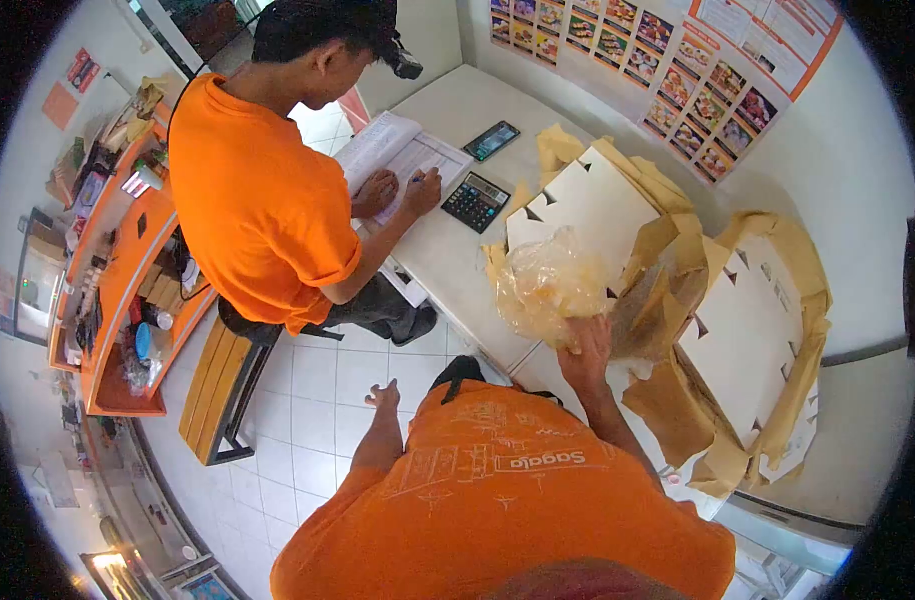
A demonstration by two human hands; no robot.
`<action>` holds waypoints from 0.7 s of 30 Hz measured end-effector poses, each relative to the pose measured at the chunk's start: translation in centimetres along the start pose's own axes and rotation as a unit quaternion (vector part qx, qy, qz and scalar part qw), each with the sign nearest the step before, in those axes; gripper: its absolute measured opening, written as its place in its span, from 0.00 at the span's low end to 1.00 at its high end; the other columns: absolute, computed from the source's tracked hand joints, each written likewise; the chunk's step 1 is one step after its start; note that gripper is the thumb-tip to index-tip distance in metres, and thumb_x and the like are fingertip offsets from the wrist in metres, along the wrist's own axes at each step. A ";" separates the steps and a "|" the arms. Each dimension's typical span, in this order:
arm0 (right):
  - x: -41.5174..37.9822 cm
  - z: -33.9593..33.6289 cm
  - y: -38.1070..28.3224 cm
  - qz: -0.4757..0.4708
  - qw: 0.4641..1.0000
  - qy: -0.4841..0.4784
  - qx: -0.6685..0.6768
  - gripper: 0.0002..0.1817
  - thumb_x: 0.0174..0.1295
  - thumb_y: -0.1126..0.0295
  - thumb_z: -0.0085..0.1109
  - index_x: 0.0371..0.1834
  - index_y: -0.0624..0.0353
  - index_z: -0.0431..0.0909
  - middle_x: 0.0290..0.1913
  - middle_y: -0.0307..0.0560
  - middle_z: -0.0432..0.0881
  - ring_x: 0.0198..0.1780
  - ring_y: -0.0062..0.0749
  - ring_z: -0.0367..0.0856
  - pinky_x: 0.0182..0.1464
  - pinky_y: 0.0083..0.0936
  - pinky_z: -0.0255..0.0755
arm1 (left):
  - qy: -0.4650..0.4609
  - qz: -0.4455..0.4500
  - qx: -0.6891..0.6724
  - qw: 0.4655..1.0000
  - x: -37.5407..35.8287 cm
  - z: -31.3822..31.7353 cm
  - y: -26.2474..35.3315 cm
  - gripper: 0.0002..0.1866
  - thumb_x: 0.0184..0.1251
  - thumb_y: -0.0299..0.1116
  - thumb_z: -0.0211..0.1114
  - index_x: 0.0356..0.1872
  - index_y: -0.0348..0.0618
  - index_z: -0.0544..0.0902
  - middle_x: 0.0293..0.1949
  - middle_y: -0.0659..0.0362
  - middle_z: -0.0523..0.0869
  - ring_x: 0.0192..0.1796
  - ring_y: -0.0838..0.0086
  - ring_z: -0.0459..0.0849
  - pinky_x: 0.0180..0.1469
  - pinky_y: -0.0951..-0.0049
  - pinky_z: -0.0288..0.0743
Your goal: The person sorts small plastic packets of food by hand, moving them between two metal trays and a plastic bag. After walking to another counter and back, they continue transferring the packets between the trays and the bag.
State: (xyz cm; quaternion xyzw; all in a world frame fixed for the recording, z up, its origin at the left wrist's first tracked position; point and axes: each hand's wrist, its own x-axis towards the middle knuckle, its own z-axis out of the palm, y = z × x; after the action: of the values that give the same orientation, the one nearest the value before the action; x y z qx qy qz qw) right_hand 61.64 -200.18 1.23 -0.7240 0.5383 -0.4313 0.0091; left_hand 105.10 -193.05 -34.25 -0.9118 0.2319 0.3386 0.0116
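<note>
My right hand [587,350] is closed on the near edge of a crumpled clear plastic bag [549,285]. The bag lies over the front of a stack of flat white cardboard sheets [602,205] with dark cut notches. Torn brown wrapping paper [669,190] surrounds that stack. To its right, a second stack of white cardboard [742,335] also sits in opened brown paper [817,270]. Away from the table, my left hand [382,395] hangs over the tiled floor, its fingers apart and nothing in them.
A person in an orange shirt [262,190] sits at the table [432,110], writing with a pen in an open book [417,165]. Near the book are a calculator [475,202] and a phone [491,140]. A wooden bench [220,385] and an orange counter [127,290] stand left.
</note>
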 end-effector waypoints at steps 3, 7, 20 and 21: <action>-0.7 0.4 0.3 0.009 1.000 0.006 0.011 0.20 0.44 0.76 0.65 0.45 0.58 0.78 0.43 0.50 0.79 0.46 0.52 0.74 0.50 0.49 0.66 | -0.060 0.105 0.270 0.955 2.5 2.8 -5.5 0.20 0.76 0.47 0.40 0.57 0.77 0.80 0.69 0.57 0.68 0.72 0.57 0.53 0.70 0.39 0.39; -1.1 0.5 0.1 -0.003 0.999 0.008 0.034 0.20 0.46 0.76 0.66 0.46 0.59 0.77 0.43 0.53 0.80 0.46 0.56 0.75 0.52 0.51 0.66 | -0.049 0.073 0.339 0.937 1.1 2.8 -7.8 0.24 0.77 0.50 0.35 0.63 0.67 0.76 0.70 0.57 0.67 0.75 0.54 0.51 0.71 0.39 0.37; -0.7 -0.7 0.0 -0.047 0.998 0.019 0.030 0.20 0.45 0.70 0.63 0.45 0.58 0.78 0.41 0.52 0.77 0.44 0.52 0.73 0.48 0.49 0.64 | -0.062 0.029 0.021 0.997 -2.1 1.4 -5.0 0.24 0.75 0.55 0.36 0.70 0.79 0.63 0.79 0.57 0.39 0.76 0.36 0.25 0.73 0.32 0.34; -0.8 -0.6 0.2 -0.040 0.998 0.013 0.037 0.20 0.44 0.72 0.64 0.45 0.58 0.78 0.42 0.53 0.78 0.46 0.54 0.73 0.51 0.49 0.65 | -0.067 0.064 0.068 0.993 -1.3 1.8 -5.0 0.24 0.75 0.56 0.37 0.70 0.79 0.63 0.79 0.57 0.38 0.76 0.36 0.25 0.72 0.31 0.36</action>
State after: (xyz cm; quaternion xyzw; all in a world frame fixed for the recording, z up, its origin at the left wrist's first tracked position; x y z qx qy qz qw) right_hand 61.03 -199.35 0.98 -0.7386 0.4926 -0.4602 0.0118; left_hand 105.23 -187.71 -35.50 -0.8675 0.3105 0.3827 0.0677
